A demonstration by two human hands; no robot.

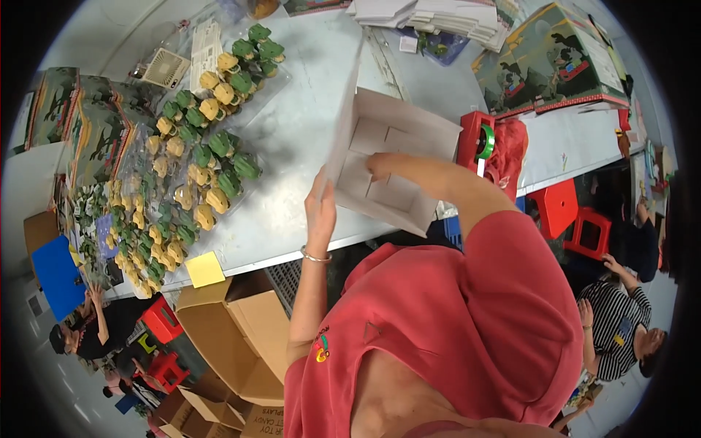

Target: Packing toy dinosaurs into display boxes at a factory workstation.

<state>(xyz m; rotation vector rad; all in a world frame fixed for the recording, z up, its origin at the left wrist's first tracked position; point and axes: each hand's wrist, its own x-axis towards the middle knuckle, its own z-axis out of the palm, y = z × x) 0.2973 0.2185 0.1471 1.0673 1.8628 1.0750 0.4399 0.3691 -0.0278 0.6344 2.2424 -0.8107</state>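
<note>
An open box [427,120] with pale grey inner walls stands tilted at the table's front edge, its bottom flaps showing inside. My left hand [320,215], with a bracelet at the wrist, is closed on the box's raised left flap. Inside the box, my right hand [380,166] reaches down to the bottom flaps; its fingers are mostly hidden behind the back of the hand. Just right of the box sits a red tape dispenser [473,139] with a green-cored roll.
Rows of yellow and green dinosaur-head toys [208,175] cover the table's left side. Printed dinosaur boxes [555,62] stand far right, white flat sheets [438,18] at the back. Below the table are open cartons [234,336] and red stools [588,230]. Other people work on both sides.
</note>
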